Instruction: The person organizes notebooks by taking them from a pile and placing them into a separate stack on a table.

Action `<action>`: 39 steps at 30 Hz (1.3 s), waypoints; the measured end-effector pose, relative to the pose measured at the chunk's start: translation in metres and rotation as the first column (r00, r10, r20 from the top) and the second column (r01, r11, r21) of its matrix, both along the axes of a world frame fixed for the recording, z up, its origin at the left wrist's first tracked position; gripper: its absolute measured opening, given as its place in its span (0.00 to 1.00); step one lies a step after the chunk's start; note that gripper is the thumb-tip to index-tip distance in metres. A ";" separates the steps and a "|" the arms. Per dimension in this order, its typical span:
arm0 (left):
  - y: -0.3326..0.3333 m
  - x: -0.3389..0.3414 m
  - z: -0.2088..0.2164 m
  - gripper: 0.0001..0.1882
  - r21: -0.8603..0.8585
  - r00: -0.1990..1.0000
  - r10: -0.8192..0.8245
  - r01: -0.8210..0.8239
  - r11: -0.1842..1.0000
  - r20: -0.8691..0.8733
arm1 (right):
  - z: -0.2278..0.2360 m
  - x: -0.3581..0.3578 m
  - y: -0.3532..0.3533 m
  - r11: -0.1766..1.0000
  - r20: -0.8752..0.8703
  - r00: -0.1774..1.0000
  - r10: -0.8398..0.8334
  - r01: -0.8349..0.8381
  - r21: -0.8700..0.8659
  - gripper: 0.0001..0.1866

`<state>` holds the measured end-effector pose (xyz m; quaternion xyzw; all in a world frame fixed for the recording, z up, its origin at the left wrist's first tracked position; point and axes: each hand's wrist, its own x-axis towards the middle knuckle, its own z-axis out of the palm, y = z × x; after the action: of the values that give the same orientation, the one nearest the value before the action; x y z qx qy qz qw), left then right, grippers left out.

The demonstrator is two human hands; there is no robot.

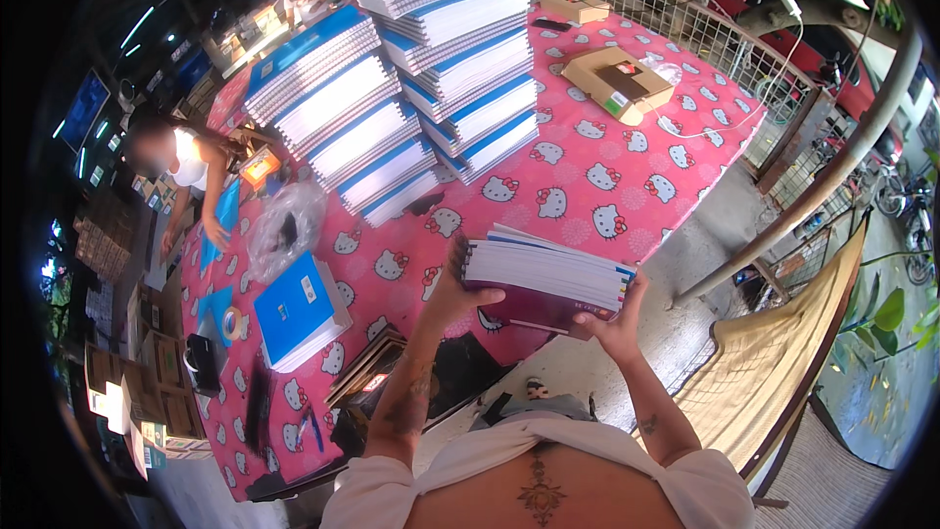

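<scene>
Both my hands grip a thick spiral notebook with a purple cover, white page edges and small coloured tabs at its right end. It is tilted over the near edge of the table. My left hand closes around the left end by the black coil, its thumb on the purple cover. At the other end my right hand has its thumb on the cover and fingers behind. Beyond them rise tall stacks of spiral notebooks with blue covers, and a shorter leaning stack beside them.
A pink patterned cloth covers the table. Left lie blue-covered notebooks, a tape roll and clear plastic. A cardboard box sits far right. Another person works at the left edge. A pole stands right.
</scene>
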<state>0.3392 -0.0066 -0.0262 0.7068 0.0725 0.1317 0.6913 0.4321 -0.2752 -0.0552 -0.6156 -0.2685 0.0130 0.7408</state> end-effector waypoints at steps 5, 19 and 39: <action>-0.004 0.003 -0.003 0.36 -0.163 0.975 -0.049 0.014 0.986 -0.216 | -0.018 0.011 -0.002 0.999 -0.087 0.995 0.045 -0.046 -0.016 0.56; -0.034 0.004 -0.045 0.25 -0.154 0.981 0.190 -0.183 0.971 0.037 | -0.052 -0.007 0.010 0.989 -0.297 0.953 0.063 -0.021 0.143 0.55; 0.037 -0.029 -0.108 0.25 -0.267 0.789 0.384 -0.548 0.792 -0.480 | -0.091 0.158 0.187 0.504 -0.099 0.867 0.489 -0.373 -0.779 0.52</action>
<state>0.3099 0.0305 -0.1338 0.5233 0.4135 0.1364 0.7325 0.5901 -0.0887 -0.1463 -0.7857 -0.4296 0.2704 0.3536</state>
